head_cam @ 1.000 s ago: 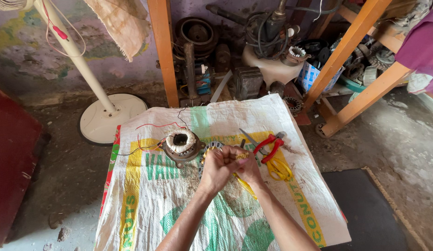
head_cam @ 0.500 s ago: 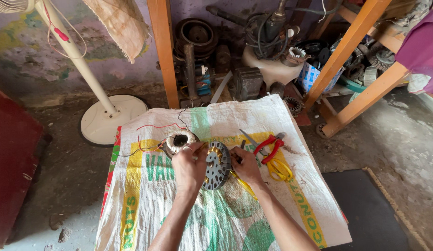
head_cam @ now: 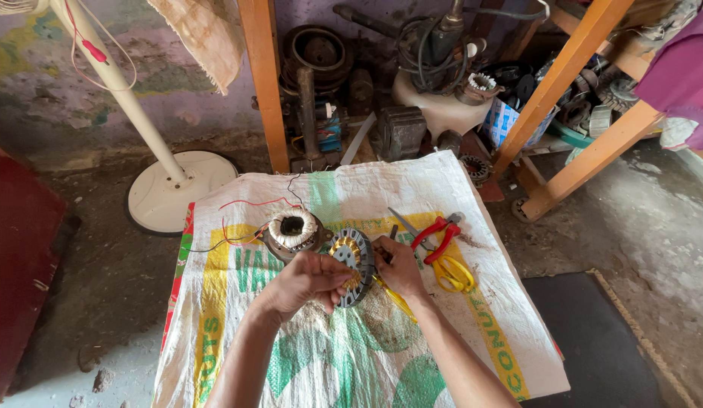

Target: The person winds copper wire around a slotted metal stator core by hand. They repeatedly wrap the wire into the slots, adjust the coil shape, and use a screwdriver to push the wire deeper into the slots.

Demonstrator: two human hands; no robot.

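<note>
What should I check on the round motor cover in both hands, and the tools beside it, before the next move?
1. Left hand on the round slotted motor cover: ok, fingers wrap its near edge.
2. Right hand on the cover's right side: ok.
3. Cover clear of the wound stator: cannot tell, they sit very close.
4. Red-handled pliers within reach: ok, just right of the hands.
5. Yellow-handled scissors out of the way: ok, lying on the woven sack.
6. Stator's red wires free: cannot tell.
</note>
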